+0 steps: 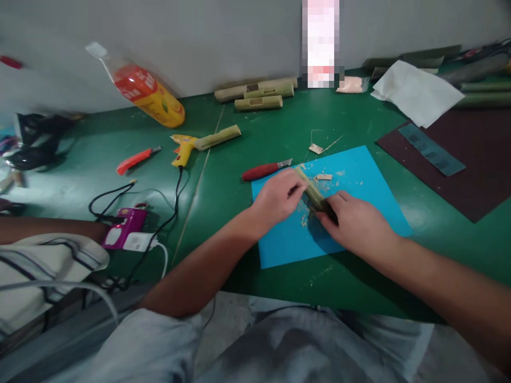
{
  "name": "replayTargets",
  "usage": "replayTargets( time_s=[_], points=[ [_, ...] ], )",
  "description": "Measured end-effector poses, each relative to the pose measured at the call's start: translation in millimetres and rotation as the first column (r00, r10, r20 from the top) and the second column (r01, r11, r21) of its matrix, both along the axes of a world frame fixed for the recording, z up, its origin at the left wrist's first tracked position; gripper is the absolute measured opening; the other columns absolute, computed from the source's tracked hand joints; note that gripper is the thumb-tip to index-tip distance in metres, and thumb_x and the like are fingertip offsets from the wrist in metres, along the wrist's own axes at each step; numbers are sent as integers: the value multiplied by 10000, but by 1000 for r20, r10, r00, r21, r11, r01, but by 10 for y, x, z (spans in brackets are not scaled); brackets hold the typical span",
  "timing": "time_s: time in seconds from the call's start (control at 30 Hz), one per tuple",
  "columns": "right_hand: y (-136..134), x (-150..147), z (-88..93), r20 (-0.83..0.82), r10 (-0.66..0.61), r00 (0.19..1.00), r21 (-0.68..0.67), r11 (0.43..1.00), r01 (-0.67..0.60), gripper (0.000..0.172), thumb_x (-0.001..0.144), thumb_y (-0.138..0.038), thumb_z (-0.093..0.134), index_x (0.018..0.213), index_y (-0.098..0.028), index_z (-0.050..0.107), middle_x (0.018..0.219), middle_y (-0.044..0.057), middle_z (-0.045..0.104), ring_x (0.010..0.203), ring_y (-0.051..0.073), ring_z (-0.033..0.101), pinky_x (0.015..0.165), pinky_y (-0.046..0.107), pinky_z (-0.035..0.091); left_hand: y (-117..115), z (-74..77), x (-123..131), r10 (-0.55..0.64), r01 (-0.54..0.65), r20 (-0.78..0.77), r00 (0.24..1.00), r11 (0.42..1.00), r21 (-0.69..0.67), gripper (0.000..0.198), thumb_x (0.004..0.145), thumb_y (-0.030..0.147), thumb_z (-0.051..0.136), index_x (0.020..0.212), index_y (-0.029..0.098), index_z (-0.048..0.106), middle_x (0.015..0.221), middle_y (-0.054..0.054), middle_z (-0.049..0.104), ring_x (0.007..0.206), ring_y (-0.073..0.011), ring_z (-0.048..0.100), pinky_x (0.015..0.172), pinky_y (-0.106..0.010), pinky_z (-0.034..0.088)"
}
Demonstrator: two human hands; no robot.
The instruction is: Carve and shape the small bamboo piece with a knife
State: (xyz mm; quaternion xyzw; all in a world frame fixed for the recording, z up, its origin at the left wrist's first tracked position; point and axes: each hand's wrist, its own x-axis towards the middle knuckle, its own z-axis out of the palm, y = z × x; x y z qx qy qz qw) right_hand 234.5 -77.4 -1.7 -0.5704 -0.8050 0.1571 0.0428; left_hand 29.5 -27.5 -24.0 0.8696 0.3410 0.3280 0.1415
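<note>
A short green bamboo piece [309, 187] lies slanted on a blue mat [359, 175] on the green table. My left hand [275, 199] is closed on its upper part. My right hand [355, 221] is closed around its near end, where something dark shows under the fingers; I cannot make out what it is. Pale shavings lie scattered on the mat around the piece. A red-handled knife [265, 171] rests just off the mat's upper left corner.
A yellow glue gun [183, 149] lies beside a bamboo piece [217, 137], with an orange cutter [136, 159] and an orange bottle [149, 93] to its left. Bamboo tubes [259, 93] line the wall. Sandpaper sheets [451, 165] and white paper [417, 93] lie right. Another person's arm [48, 230] lies at left.
</note>
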Motion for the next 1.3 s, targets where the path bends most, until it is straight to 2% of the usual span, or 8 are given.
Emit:
replayTargets(
  time_s=[0.27, 0.37, 0.5, 0.6, 0.73, 0.83, 0.93, 1.3],
  points=[
    [-13, -21, 39, 53, 1, 999, -22, 1000, 0, 298, 1067, -374, 518, 1079, -148, 712, 1058, 146, 724, 832, 233, 655, 605, 345, 284, -73, 23, 5, 13, -13, -45, 999, 1000, -2, 204, 1059, 193, 544, 885, 179, 649, 852, -48, 673, 823, -173, 629, 754, -317, 519],
    [-12, -25, 48, 72, 13, 997, -57, 998, -9, 301, 1073, -368, 499, 1101, -154, 708, 1087, 142, 725, 817, 222, 652, 591, 343, 274, -63, 23, 2, -63, 62, -59, 996, 998, -19, 188, 1056, 196, 542, 909, 177, 658, 886, -55, 687, 845, -173, 645, 755, -308, 522],
    [-8, -28, 51, 68, 8, 998, -58, 998, -4, 317, 1075, -370, 481, 1115, -149, 704, 1100, 148, 722, 837, 232, 658, 592, 345, 283, -53, 17, 0, 12, -12, -43, 999, 1000, 17, 233, 1057, 202, 542, 843, 180, 632, 829, -41, 659, 795, -167, 613, 735, -308, 504],
    [-9, -32, 49, 64, 22, 998, -66, 998, -18, 303, 1072, -358, 489, 1130, -151, 702, 1113, 147, 722, 833, 230, 658, 592, 344, 276, -57, 10, -3, -103, 104, -74, 992, 995, -1, 223, 1060, 218, 525, 877, 182, 648, 859, -51, 680, 811, -171, 631, 735, -306, 521],
    [-16, -33, 53, 87, 17, 996, -65, 998, -11, 319, 1079, -376, 484, 1113, -142, 699, 1100, 153, 717, 828, 236, 658, 582, 348, 247, -58, 17, -7, 7, -5, -44, 999, 999, 45, 222, 1057, 208, 540, 865, 178, 648, 834, -52, 677, 820, -180, 637, 765, -319, 530],
    [-20, -29, 61, 90, 29, 996, -73, 997, -23, 305, 1073, -372, 501, 1105, -146, 703, 1100, 147, 721, 805, 222, 649, 580, 344, 240, -59, 32, -6, -127, 127, -128, 984, 992, -6, 238, 1062, 215, 507, 874, 183, 651, 863, -55, 687, 810, -173, 636, 732, -304, 520],
    [-20, -30, 68, 91, 12, 996, -47, 999, -8, 308, 1071, -376, 497, 1086, -149, 706, 1073, 147, 720, 803, 222, 646, 580, 341, 241, -60, 50, -13, 4, -2, -73, 997, 1000, 25, 235, 1057, 209, 541, 849, 178, 647, 830, -52, 671, 817, -179, 632, 761, -316, 522],
    [-12, -39, 64, 92, 37, 995, -62, 998, -31, 287, 1071, -366, 514, 1076, -145, 697, 1071, 150, 719, 814, 231, 658, 590, 339, 239, -49, 34, -43, -119, 117, -92, 989, 993, -27, 220, 1064, 231, 530, 908, 183, 678, 894, -70, 709, 849, -185, 666, 770, -318, 550]
  ],
)
